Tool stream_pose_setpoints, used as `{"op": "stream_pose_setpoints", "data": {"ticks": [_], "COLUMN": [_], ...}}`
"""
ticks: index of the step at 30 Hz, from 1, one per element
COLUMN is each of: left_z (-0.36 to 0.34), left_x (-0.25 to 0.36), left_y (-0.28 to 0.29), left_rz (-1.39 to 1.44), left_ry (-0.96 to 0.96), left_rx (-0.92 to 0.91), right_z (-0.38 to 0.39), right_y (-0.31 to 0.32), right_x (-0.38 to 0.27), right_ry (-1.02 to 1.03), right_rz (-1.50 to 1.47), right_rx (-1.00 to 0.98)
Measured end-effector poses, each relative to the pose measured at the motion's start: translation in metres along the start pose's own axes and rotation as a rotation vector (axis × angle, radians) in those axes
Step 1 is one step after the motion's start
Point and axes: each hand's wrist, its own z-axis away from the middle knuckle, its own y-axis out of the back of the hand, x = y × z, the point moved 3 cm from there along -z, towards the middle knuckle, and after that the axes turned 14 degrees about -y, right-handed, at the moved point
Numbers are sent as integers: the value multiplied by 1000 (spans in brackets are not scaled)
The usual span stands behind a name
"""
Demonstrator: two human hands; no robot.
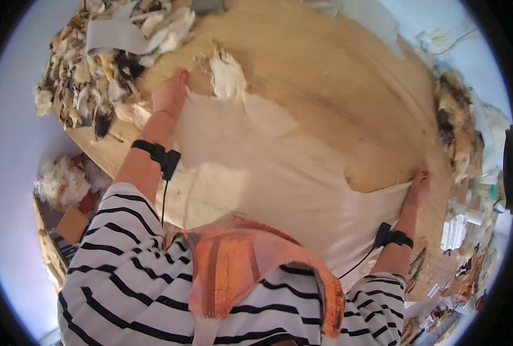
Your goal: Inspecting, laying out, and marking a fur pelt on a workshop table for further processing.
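A large cream sheet of hide with ragged edges lies spread over the wooden table. At its upper left edge, my left hand is closed, pinching the hide. On the far right, my right hand grips the hide's edge with curled fingers, partly hard to make out. A tuft of pale fur or hide sticks up along the upper edge. The near part of the sheet reaches my orange apron.
Fur and hide scraps heap at the back left, below them white fluff beside the table. Brown fur pieces line the right side, with white folded material and assorted small items nearer me.
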Motion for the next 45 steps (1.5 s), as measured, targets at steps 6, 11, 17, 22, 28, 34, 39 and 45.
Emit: {"op": "stream_pose_setpoints", "data": {"ticks": [6,11,17,22,28,34,39,45], "left_z": [-13,-33,-53,7,204,206,154,134], "left_x": [88,96,85,112,33,-109,-1,-14], "left_y": [-12,-30,-18,-32,46,99,47,54], "left_rz": [-111,33,0,-16,121,348,-158,-103], "left_ry": [49,25,-6,4,-456,635,422,523], "left_rx": [94,-4,-26,120,-208,116,134,77], "right_z": [-3,4,-13,-30,-31,-43,-49,-35], "right_y": [-2,-1,-8,-41,-21,-37,-41,-38], "right_x": [37,54,34,72,56,62,75,81], "right_ry": [-14,-84,-7,43,67,124,110,123], "right_rz": [-454,-327,-194,-260,-225,-180,-300,-490], "right_rx": [-123,-49,-48,26,3,3,-113,-95]}}
